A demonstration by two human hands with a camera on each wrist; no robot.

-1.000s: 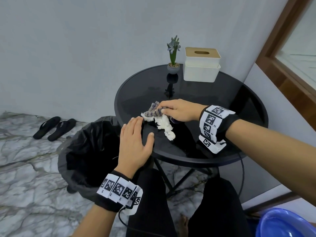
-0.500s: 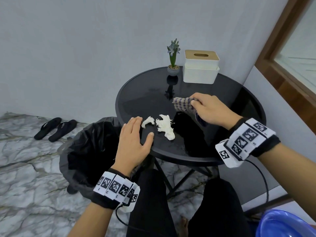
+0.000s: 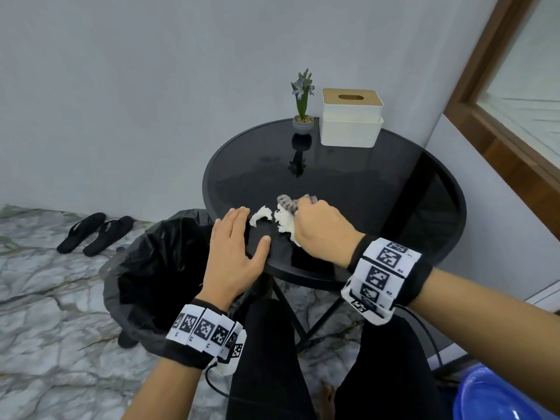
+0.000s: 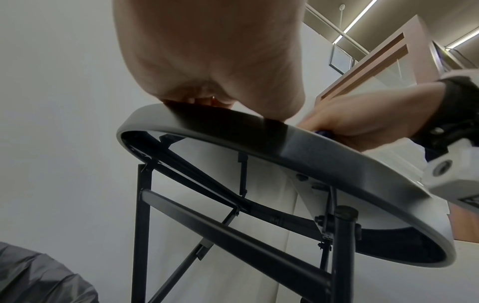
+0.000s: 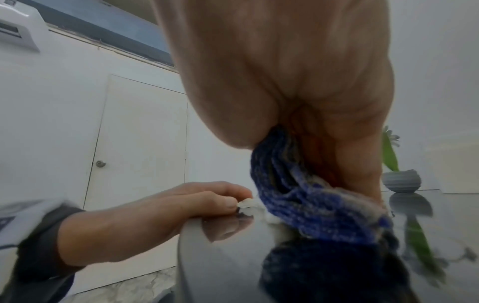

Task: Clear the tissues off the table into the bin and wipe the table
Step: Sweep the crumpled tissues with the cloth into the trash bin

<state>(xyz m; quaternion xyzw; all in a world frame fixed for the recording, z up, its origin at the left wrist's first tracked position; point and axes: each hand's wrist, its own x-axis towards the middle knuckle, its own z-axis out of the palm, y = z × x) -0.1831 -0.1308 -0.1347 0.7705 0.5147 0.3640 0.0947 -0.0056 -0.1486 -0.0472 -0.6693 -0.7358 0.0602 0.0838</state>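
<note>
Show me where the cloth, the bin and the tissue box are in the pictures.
cloth [image 5: 298, 196]: right wrist view, on the blue folds below the palm.
bin [image 3: 145, 262]: head view, on the black bag lining inside.
tissue box [image 3: 350, 131]: head view, on the white front wall.

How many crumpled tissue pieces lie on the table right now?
2: a small tissue piece just past the left hand fingertips, and a larger tissue clump against the right hand and its cloth; part may be hidden beneath.

My right hand [image 3: 321, 228] grips the checked cloth [image 3: 288, 204] against the white tissues [image 3: 283, 221] on the black table [image 3: 394, 177]; my left hand [image 3: 235, 247] lies flat at the table edge above the bin [image 3: 145, 268].
</note>
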